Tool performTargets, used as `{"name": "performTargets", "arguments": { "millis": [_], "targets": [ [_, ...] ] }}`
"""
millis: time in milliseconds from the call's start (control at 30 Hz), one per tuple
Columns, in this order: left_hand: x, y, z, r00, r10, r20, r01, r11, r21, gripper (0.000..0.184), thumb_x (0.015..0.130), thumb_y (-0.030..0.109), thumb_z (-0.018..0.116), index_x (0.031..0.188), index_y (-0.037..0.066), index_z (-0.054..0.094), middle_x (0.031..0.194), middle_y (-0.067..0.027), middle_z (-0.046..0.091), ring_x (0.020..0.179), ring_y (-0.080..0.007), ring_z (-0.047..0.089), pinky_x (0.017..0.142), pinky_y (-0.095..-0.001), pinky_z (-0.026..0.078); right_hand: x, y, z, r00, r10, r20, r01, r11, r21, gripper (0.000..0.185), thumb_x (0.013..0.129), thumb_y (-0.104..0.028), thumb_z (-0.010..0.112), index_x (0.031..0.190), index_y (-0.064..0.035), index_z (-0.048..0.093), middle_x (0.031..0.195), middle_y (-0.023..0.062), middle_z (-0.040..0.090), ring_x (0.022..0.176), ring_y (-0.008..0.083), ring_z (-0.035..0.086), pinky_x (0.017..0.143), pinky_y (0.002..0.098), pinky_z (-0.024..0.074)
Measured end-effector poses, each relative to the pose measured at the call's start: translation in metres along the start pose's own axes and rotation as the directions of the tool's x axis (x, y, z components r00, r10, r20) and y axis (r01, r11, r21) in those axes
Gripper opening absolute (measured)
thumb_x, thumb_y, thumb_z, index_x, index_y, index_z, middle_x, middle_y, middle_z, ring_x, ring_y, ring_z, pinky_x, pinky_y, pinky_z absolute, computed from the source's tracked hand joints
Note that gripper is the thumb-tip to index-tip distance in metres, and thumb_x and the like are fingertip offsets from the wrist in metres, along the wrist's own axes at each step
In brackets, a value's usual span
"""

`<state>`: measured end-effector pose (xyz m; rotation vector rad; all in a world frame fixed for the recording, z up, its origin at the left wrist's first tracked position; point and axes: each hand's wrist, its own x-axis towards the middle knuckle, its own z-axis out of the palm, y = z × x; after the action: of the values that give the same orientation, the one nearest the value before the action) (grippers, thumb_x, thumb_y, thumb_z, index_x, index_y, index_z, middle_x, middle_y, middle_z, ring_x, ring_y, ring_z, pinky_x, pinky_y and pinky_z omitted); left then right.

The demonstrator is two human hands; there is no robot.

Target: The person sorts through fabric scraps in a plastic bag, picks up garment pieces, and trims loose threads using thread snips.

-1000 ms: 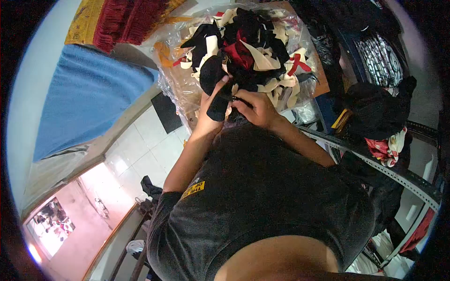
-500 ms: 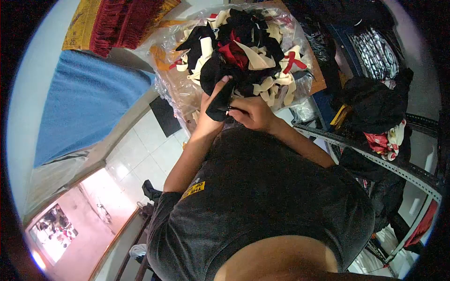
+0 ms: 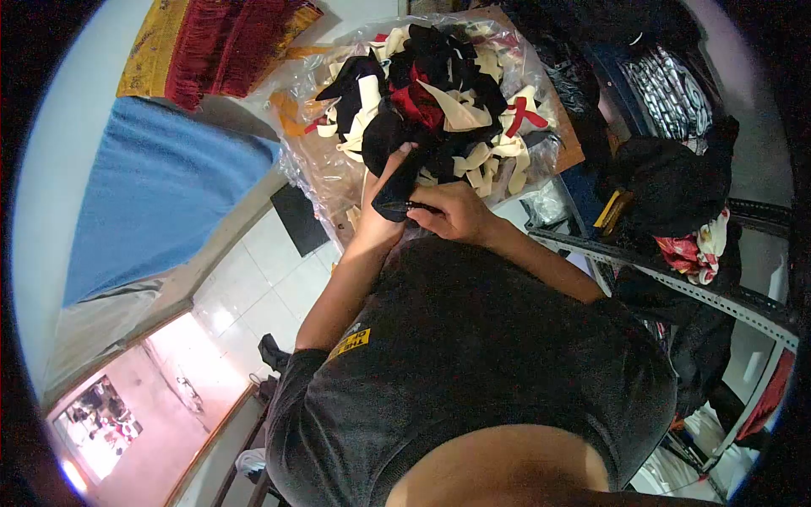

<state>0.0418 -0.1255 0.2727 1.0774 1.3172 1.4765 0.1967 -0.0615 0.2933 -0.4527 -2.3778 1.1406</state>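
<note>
A piece of black cloth (image 3: 393,190) is held up in front of my chest, its upper part hanging against the pile. My left hand (image 3: 383,196) is closed around it from the left, with the thumb lying over the front. From the right, my right hand (image 3: 456,211) pinches at the cloth's lower edge; a small dark thing shows at its fingertips, too small to name. Just beyond both hands is a heap of fabric pieces, with black scraps (image 3: 431,59), cream scraps (image 3: 456,110) and a red scrap (image 3: 414,103), lying on clear plastic (image 3: 317,165).
Blue cloth (image 3: 169,194) drapes at the left, below a maroon fringed textile (image 3: 224,51). A perforated metal shelf frame (image 3: 642,266) stands close on my right, loaded with black garments (image 3: 667,186) and patterned cloth (image 3: 672,93). Floor tiles (image 3: 262,266) show at lower left.
My right hand has shifted slightly at the lower edge of the black cloth, and a small dark thing shows more at its fingertips. My left hand keeps its hold.
</note>
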Motion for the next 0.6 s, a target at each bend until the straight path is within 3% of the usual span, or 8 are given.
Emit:
{"name": "performTargets", "arguments": {
  "millis": [67, 167, 200, 267, 367, 467, 533, 600],
  "targets": [
    [0.000, -0.002, 0.001, 1.000, -0.013, -0.008, 0.013, 1.000, -0.026, 0.057, 0.087, 0.006, 0.062, 0.141, 0.003, 0.046, 0.111, -0.0085, 0.060, 0.098, -0.0170, 0.059, 0.084, -0.0288, 0.048, -0.001, -0.002, -0.002, 1.000, 0.020, 0.011, -0.020, 1.000, 0.008, 0.023, 0.092, -0.031, 0.065, 0.094, -0.0076, 0.063, 0.073, 0.0150, 0.065, 0.067, 0.0341, 0.066, 0.057, 0.0435, 0.0500],
    [0.002, -0.002, 0.000, 0.999, 0.032, 0.022, -0.034, 0.996, 0.081, 0.056, 0.087, 0.007, 0.062, 0.141, 0.005, 0.046, 0.108, -0.0073, 0.060, 0.095, -0.0175, 0.059, 0.083, -0.0292, 0.049, -0.003, -0.004, -0.002, 0.999, 0.039, -0.001, -0.039, 0.999, 0.009, 0.023, 0.092, -0.031, 0.066, 0.094, -0.0080, 0.063, 0.071, 0.0143, 0.064, 0.066, 0.0336, 0.066, 0.056, 0.0430, 0.0494],
    [0.002, 0.001, 0.003, 0.999, -0.039, 0.007, 0.040, 0.998, -0.050, 0.055, 0.088, 0.007, 0.062, 0.140, 0.005, 0.047, 0.111, -0.0080, 0.061, 0.097, -0.0176, 0.060, 0.084, -0.0294, 0.049, -0.005, -0.002, -0.001, 0.999, 0.042, -0.005, -0.042, 0.999, 0.009, 0.023, 0.092, -0.031, 0.066, 0.094, -0.0080, 0.063, 0.071, 0.0143, 0.064, 0.066, 0.0336, 0.066, 0.056, 0.0430, 0.0494],
    [0.004, 0.010, 0.005, 0.993, -0.114, 0.007, 0.114, 0.977, -0.179, 0.054, 0.088, 0.007, 0.062, 0.140, 0.005, 0.047, 0.113, -0.0086, 0.061, 0.099, -0.0177, 0.060, 0.085, -0.0297, 0.050, -0.008, 0.004, 0.002, 1.000, 0.000, -0.018, 0.000, 1.000, -0.005, 0.029, 0.090, -0.023, 0.067, 0.111, -0.0025, 0.065, 0.072, 0.0130, 0.061, 0.059, 0.0286, 0.061, 0.057, 0.0369, 0.0473],
    [0.004, 0.014, 0.007, 0.996, -0.080, 0.030, 0.082, 0.994, -0.079, 0.053, 0.088, 0.007, 0.061, 0.140, 0.006, 0.048, 0.120, -0.0096, 0.061, 0.104, -0.0178, 0.060, 0.088, -0.0301, 0.050, -0.008, 0.002, -0.003, 0.999, 0.045, -0.002, -0.045, 0.999, 0.003, 0.025, 0.091, -0.023, 0.067, 0.104, -0.0020, 0.065, 0.073, 0.0136, 0.062, 0.061, 0.0296, 0.062, 0.057, 0.0366, 0.0477],
    [0.004, 0.011, 0.008, 0.988, -0.149, 0.032, 0.152, 0.981, -0.117, 0.050, 0.091, 0.007, 0.058, 0.140, 0.006, 0.048, 0.125, -0.0101, 0.061, 0.109, -0.0173, 0.060, 0.092, -0.0298, 0.048, -0.005, -0.010, -0.008, 0.998, 0.040, -0.047, -0.039, 0.999, 0.025, 0.024, 0.091, -0.023, 0.067, 0.100, -0.0019, 0.064, 0.073, 0.0145, 0.062, 0.062, 0.0297, 0.062, 0.058, 0.0366, 0.0477],
    [0.006, 0.006, 0.010, 0.957, -0.290, 0.032, 0.282, 0.891, -0.357, 0.046, 0.095, 0.008, 0.056, 0.140, 0.006, 0.048, 0.125, -0.0099, 0.061, 0.109, -0.0172, 0.060, 0.094, -0.0297, 0.047, -0.009, 0.000, -0.001, 0.998, 0.033, -0.049, -0.032, 0.999, 0.026, 0.024, 0.091, -0.023, 0.066, 0.101, -0.0015, 0.064, 0.073, 0.0145, 0.062, 0.063, 0.0297, 0.062, 0.058, 0.0367, 0.0475],
    [0.007, -0.004, 0.010, 0.959, -0.277, 0.051, 0.272, 0.864, -0.423, 0.044, 0.097, 0.009, 0.054, 0.141, 0.005, 0.047, 0.125, -0.0101, 0.061, 0.110, -0.0173, 0.060, 0.094, -0.0297, 0.047, -0.012, 0.006, 0.002, 0.998, 0.019, -0.052, -0.017, 0.999, 0.027, 0.025, 0.091, -0.024, 0.066, 0.101, -0.0012, 0.064, 0.073, 0.0146, 0.062, 0.063, 0.0298, 0.062, 0.059, 0.0367, 0.0473]
  ]
}}
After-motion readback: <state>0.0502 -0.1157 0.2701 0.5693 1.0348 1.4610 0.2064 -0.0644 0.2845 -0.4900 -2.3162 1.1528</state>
